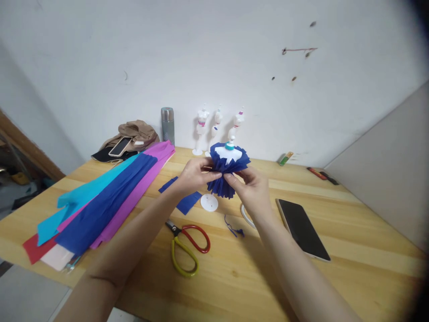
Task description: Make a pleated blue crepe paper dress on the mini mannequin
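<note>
A small white dress form [225, 154] with a teal band round its neck wears dark blue pleated crepe paper [226, 188], which flares above and below its waist. My left hand [197, 173] pinches the gathered paper at the waist from the left. From the right, my right hand [250, 185] grips the same gather, its thumb close to the left thumb. Fingers behind the form are partly hidden. Below it shows a round white base [209, 202]. Cut blue paper pieces [188, 202] lie left of the base, and a thin blue scrap [234, 228] lies in front.
Scissors [181, 237] with red and yellow handles lie nearest me. Coloured crepe paper [107, 197] spreads across the left. A tablet [301, 228] and a white ring [247, 214] are on the right. Along the wall stand a flask [168, 125] and several white dress forms [201, 120].
</note>
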`<action>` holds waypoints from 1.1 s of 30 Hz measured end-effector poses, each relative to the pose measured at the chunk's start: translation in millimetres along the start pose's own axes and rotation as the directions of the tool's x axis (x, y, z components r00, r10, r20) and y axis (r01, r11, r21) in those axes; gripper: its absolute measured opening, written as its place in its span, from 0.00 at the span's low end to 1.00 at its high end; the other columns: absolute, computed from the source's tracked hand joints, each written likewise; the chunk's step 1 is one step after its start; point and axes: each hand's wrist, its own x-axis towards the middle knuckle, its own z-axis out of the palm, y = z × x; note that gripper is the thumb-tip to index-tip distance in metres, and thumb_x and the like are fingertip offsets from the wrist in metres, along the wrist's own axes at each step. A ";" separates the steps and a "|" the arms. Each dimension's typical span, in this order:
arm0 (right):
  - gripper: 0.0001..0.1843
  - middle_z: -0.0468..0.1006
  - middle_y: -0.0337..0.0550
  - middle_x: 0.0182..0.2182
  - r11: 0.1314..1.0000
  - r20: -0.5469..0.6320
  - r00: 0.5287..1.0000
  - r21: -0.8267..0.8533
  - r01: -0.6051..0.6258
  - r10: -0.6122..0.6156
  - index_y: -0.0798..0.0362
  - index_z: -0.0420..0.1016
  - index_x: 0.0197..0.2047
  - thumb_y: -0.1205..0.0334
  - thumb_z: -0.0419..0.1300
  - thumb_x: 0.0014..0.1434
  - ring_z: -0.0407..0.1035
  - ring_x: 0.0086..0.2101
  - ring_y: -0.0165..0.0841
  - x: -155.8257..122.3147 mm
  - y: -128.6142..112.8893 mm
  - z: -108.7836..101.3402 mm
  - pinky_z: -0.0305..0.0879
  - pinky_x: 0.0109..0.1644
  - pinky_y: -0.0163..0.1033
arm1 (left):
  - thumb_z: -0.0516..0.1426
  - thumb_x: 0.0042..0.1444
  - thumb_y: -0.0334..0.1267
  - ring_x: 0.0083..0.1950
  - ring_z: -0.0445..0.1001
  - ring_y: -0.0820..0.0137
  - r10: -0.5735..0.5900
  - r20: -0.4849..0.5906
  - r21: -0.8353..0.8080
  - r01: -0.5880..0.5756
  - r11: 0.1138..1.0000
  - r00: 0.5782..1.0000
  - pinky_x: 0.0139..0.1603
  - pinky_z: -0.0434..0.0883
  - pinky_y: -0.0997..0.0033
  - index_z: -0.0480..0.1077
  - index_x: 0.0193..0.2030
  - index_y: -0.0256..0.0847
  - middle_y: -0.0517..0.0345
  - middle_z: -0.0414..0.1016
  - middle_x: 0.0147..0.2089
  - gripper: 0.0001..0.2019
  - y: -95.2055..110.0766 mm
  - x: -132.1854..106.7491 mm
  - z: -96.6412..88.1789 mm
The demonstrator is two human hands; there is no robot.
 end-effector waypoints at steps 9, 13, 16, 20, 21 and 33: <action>0.12 0.82 0.44 0.44 0.999 -0.004 0.999 -0.014 0.049 -0.049 0.47 0.80 0.42 0.56 0.65 0.54 0.74 0.48 0.44 -1.6 2.4 2.3 0.66 0.56 0.51 | 0.64 0.49 0.31 0.43 0.78 0.64 -0.004 0.018 -0.021 0.005 1.000 1.000 0.51 0.73 0.63 0.77 0.40 0.34 0.49 0.81 0.41 0.10 -5.0 0.5 -1.9; 0.12 0.82 0.44 0.41 1.000 0.011 1.000 0.010 0.004 -0.004 0.47 0.79 0.42 0.55 0.66 0.53 0.74 0.45 0.43 0.3 5.6 1.3 0.67 0.54 0.52 | 0.64 0.48 0.30 0.45 0.78 0.64 -0.018 0.014 -0.028 0.018 0.999 1.000 0.51 0.73 0.63 0.77 0.41 0.34 0.49 0.81 0.43 0.11 -1.5 0.2 -0.2; 0.13 0.81 0.45 0.42 0.999 0.028 0.999 0.033 -0.026 0.026 0.47 0.79 0.43 0.55 0.65 0.53 0.74 0.44 0.43 1.7 4.0 0.7 0.67 0.54 0.54 | 0.64 0.48 0.30 0.44 0.78 0.63 -0.046 -0.004 -0.022 0.046 0.999 0.999 0.51 0.73 0.61 0.77 0.41 0.33 0.47 0.81 0.43 0.12 -0.5 0.1 1.2; 0.14 0.82 0.46 0.42 0.993 0.065 0.995 0.081 -0.083 0.078 0.48 0.79 0.43 0.56 0.66 0.52 0.74 0.45 0.44 2.5 1.1 -0.6 0.69 0.53 0.54 | 0.64 0.50 0.31 0.44 0.79 0.63 -0.063 -0.012 -0.031 0.063 0.998 0.998 0.52 0.74 0.59 0.76 0.43 0.32 0.46 0.81 0.44 0.13 -3.5 0.1 2.1; 0.14 0.82 0.47 0.42 0.992 0.068 0.994 0.084 -0.094 0.088 0.49 0.79 0.43 0.56 0.66 0.52 0.74 0.46 0.44 2.6 1.0 -1.0 0.69 0.53 0.54 | 0.63 0.50 0.32 0.44 0.79 0.64 -0.059 -0.009 -0.030 0.059 0.998 0.998 0.53 0.74 0.59 0.76 0.44 0.32 0.46 0.81 0.44 0.13 -4.2 0.1 1.9; 0.16 0.81 0.47 0.45 0.997 0.093 0.993 -0.009 -0.070 0.071 0.48 0.78 0.45 0.54 0.64 0.53 0.73 0.49 0.45 2.3 3.0 -1.1 0.68 0.53 0.56 | 0.61 0.54 0.35 0.48 0.78 0.62 0.001 0.041 0.020 -0.002 1.000 0.999 0.55 0.72 0.58 0.74 0.45 0.33 0.46 0.79 0.47 0.12 -7.7 0.2 -5.1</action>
